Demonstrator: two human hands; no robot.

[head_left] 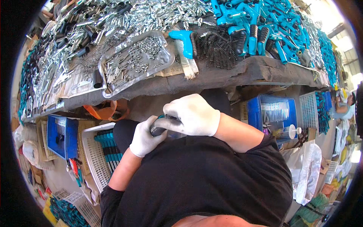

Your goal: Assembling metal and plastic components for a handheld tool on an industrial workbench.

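Both of my hands wear white gloves and meet in front of my body, below the bench edge. My left hand (145, 138) is closed around a short black and teal handle (157, 130), whose rounded black end shows between the gloves. Over its far side my right hand (198, 115) is curled, fingers bent onto the same handle. The gloves hide most of that piece. Straight ahead on the bench, a teal pistol-shaped handle (185, 42) with a black grip lies beside a heap of black coil springs (215, 49).
The cloth-covered bench (227, 78) holds a metal tray (169, 58) of small pins, piled metal parts (151, 17) and teal handles (255, 22). A white basket (90, 151) of teal-black tools and a blue bin (70, 142) stand left; another blue bin (254, 108) stands right.
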